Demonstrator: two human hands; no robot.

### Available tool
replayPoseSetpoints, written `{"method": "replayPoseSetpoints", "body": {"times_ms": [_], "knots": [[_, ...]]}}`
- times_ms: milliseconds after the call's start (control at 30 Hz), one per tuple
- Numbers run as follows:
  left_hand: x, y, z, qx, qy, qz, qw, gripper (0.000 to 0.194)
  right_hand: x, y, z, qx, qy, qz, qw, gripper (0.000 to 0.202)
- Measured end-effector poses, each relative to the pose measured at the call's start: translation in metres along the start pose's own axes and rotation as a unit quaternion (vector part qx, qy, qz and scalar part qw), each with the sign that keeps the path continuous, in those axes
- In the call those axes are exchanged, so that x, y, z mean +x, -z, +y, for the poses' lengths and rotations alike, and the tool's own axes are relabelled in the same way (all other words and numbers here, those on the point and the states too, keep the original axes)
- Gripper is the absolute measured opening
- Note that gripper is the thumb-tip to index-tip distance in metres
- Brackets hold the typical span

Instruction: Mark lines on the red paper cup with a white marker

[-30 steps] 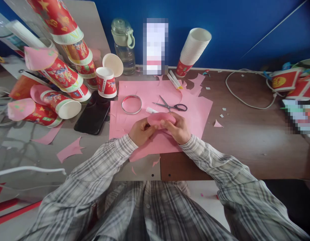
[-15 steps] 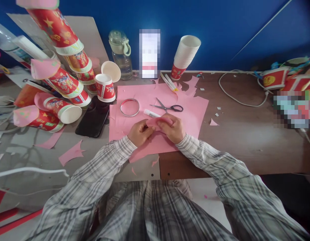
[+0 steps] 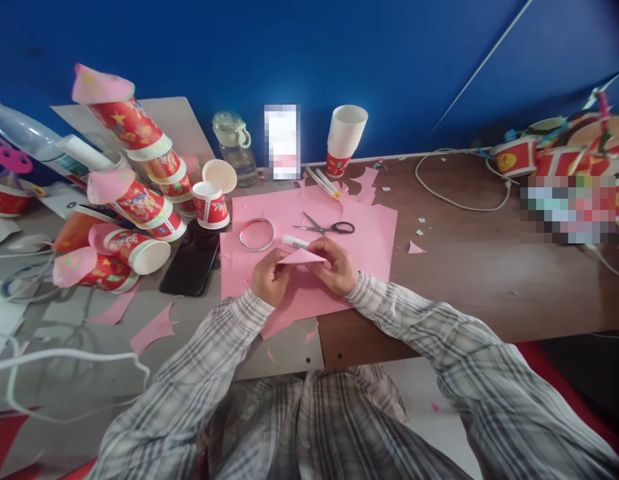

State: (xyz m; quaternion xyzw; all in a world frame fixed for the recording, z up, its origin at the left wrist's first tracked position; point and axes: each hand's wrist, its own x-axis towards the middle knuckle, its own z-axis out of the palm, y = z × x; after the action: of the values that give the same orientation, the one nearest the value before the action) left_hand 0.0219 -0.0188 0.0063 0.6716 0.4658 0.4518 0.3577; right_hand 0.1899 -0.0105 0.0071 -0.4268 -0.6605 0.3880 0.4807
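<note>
Pink paper (image 3: 300,257) edge-held in hands (image 3: 270,277); scissors (image 3: 326,231) just beyond.

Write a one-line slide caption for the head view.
Left hand and right hand hold a pink paper piece above pink sheets, open scissors lying just beyond.

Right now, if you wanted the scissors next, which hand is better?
Probably the right hand: it is closer to the scissors, whose visible handle lies on its side. The left hand is farther away. Both hold the pink paper piece.
</note>
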Motion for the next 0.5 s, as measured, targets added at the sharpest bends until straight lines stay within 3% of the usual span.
{"method": "replayPoseSetpoints", "body": {"times_ms": [100, 233, 367, 500], "knots": [[-0.001, 0.007, 0.000, 0.049, -0.094, 0.017, 0.994, 0.016, -0.001, 0.000, 0.001, -0.007, 0.019, -0.004, 1.000, 0.014], [0.001, 0.016, -0.005, 0.096, -0.171, 0.030, 0.980, 0.023, 0.002, -0.002, 0.004, 0.133, -0.097, -0.002, 0.986, 0.016], [0.003, 0.021, -0.009, 0.121, -0.209, 0.042, 0.970, 0.031, 0.005, -0.001, 0.004, 0.297, -0.226, -0.021, 0.927, 0.027], [0.003, 0.021, -0.005, 0.117, -0.215, 0.033, 0.969, 0.033, 0.008, 0.003, -0.002, 0.397, -0.289, -0.047, 0.870, 0.036]]}}
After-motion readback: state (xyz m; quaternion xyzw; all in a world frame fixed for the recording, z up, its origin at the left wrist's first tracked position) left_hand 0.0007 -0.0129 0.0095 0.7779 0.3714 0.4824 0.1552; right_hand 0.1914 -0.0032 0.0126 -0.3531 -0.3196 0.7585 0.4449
